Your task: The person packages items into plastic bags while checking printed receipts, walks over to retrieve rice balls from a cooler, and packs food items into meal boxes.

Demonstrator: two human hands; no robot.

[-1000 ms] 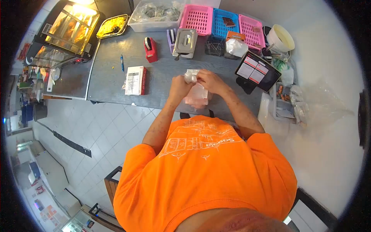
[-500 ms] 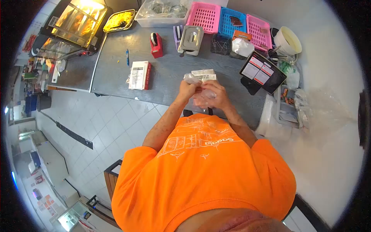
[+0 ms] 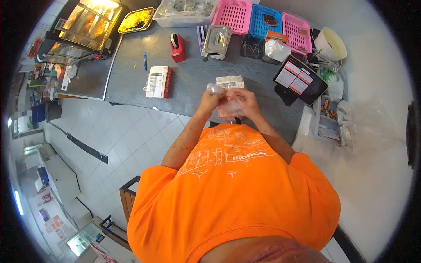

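Observation:
Near the counter's front edge, my left hand (image 3: 209,101) is closed on a clear plastic bag (image 3: 215,89), whose bunched part sticks out above the fingers. My right hand (image 3: 245,101) pinches the same plastic from the right, close to the left fingertips. Beneath and between both hands lies a box (image 3: 230,81) with a printed white top; its lower part is covered by the plastic and my fingers. A red and white box (image 3: 158,82) lies to the left of my hands.
On the grey counter (image 3: 193,79) are a red tape dispenser (image 3: 177,49), a lidded metal container (image 3: 217,40), a blue pen (image 3: 145,61) and a tablet (image 3: 300,79). Behind stand pink (image 3: 232,16) and blue baskets (image 3: 264,21), a plastic tub (image 3: 184,13) and a yellow food tray (image 3: 136,20).
My hands have moved down from the bag's top, and the printed box top now shows above them. The right fingers have shifted along the plastic. The camera view has shifted slightly.

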